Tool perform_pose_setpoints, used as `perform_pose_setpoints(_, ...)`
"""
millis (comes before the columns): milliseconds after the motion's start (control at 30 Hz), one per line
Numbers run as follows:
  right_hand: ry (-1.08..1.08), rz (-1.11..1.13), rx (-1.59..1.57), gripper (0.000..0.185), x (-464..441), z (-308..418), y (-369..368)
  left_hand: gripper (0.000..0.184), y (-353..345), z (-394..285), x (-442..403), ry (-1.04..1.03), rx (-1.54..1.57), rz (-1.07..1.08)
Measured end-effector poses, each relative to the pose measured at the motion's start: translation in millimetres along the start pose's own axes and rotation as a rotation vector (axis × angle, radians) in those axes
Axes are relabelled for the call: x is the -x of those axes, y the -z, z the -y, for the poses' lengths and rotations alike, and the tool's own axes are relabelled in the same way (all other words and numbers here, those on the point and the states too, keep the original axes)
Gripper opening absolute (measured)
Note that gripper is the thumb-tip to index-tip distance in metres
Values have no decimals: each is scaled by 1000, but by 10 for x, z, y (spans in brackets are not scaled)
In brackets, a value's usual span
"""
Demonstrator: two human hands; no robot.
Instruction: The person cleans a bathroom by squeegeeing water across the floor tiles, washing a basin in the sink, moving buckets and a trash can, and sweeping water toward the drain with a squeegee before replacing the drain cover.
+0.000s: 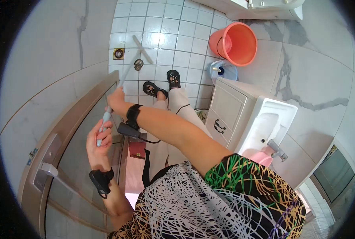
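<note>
A floor squeegee with a long pale handle slants across the left of the view, its thin grey bar [142, 49] lying on the wet-looking tiles. My right hand [115, 99] is closed around the handle partway down. Nearer my body, my left hand [98, 138] has its fingers curled round the light-blue grip [105, 117] at the top end. Close to the bar are a square floor drain [119, 53] and a round, dark patterned disc [138, 64]; I cannot tell what the disc is.
An orange bucket [243, 44] and a bluish bin [228, 71] stand by the right wall. Beside them are a white cabinet [229, 105] and a washbasin [261, 131] with a pink basin [258, 157]. A glazed door [46, 169] stands close on the left. My black clogs [173, 79] are on the tiles.
</note>
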State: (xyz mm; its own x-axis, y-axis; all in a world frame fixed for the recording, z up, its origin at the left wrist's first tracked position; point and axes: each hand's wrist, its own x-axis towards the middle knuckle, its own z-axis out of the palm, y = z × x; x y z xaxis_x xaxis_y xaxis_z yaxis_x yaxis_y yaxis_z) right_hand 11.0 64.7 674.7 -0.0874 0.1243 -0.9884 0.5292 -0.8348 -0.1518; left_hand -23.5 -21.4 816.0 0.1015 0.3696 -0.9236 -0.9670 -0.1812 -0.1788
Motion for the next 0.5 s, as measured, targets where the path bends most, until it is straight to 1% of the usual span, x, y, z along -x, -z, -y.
perform_pose_setpoints(33,-1,11,27,41,-23,20,-86,21,30,-4,21,-49,-23,-57)
perform_pose_setpoints(67,1,23,56,41,-42,27,-144,21,45,0,35,-65,-84,-63)
perform_pose_setpoints(133,6,71,72,48,-39,25,-98,20,39,23,41,-106,-203,-70)
perform_pose_setpoints(167,5,95,81,52,-20,14,-49,20,-53,84,83,-133,-261,-122)
perform_pose_setpoints(233,121,12,-28,42,-2,-76,97,20,-310,298,171,-185,-375,-232)
perform_pose_setpoints(267,178,-26,-81,38,1,-152,184,22,-313,389,179,-173,-397,-215)
perform_pose_setpoints(333,185,26,-104,35,-31,-276,463,26,-223,538,152,-154,-450,-180)
perform_pose_setpoints(400,338,-6,167,59,-429,-612,777,41,-105,689,52,-95,-517,-113)
perform_pose_setpoints(433,383,-70,107,45,-245,-483,887,48,-40,747,-58,-69,-550,-71)
perform_pose_setpoints(467,418,-134,47,31,3,-361,1030,50,43,822,-181,-54,-599,-28)
perform_pose_setpoints(500,389,-155,29,31,37,-354,1141,52,160,880,-303,-39,-647,13)
